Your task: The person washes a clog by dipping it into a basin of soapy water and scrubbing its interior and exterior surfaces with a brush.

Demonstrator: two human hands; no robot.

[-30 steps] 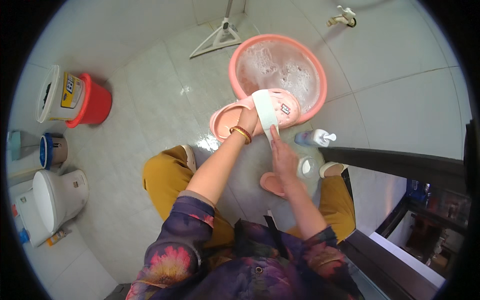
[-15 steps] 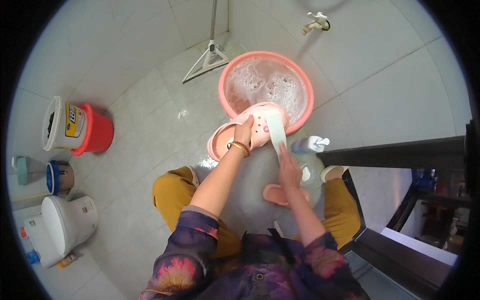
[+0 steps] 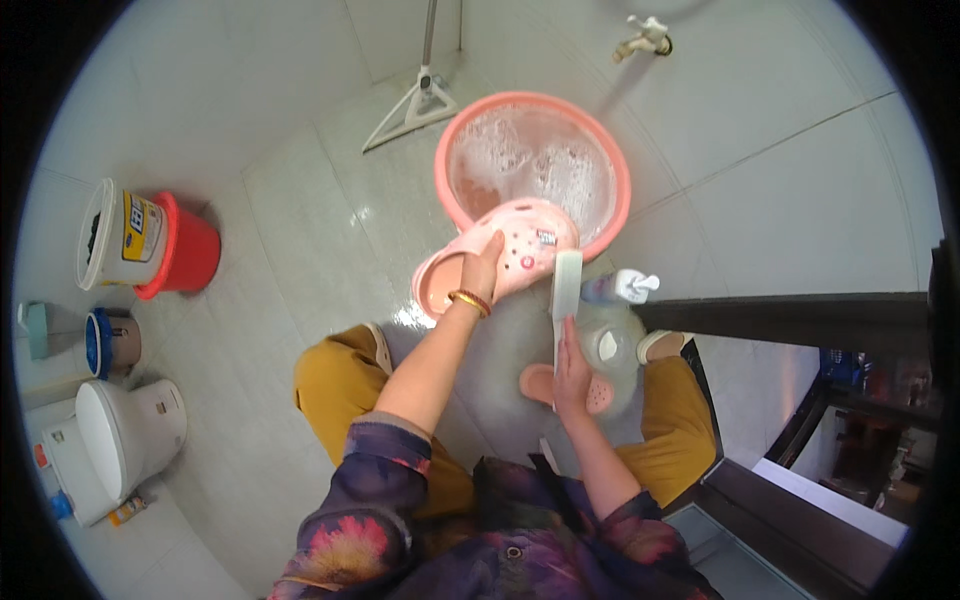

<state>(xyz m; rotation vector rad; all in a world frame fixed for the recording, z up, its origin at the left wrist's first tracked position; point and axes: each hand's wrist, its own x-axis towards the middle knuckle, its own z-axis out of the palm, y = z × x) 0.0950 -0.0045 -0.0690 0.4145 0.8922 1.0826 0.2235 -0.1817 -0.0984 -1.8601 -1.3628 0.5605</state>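
My left hand (image 3: 480, 272) grips a pink clog (image 3: 520, 245) by its side, the thumb on top near the foot opening. The clog is held over the near rim of a pink basin (image 3: 447, 190) of foamy water. Small holes and a few charms dot its toe. In my right hand (image 3: 572, 375) is a pale green scrubbing brush (image 3: 567, 285), upright beside the clog's toe. Its bristles are hard to make out. A second pink clog (image 3: 537, 382) lies on the floor, partly behind my right hand.
Right of the basin stands a pump bottle (image 3: 625, 287), with a clear round container (image 3: 612, 345) nearer me. A floor squeegee (image 3: 412, 115) leans behind. A tap (image 3: 643, 40) juts from the wall. Buckets (image 3: 185, 245) and a toilet (image 3: 130, 430) line the left; a dark door frame (image 3: 780, 322) borders the right.
My right hand has drawn the brush off the clog's top, down and slightly right, uncovering a charm on the toe. My left hand keeps its hold on the clog.
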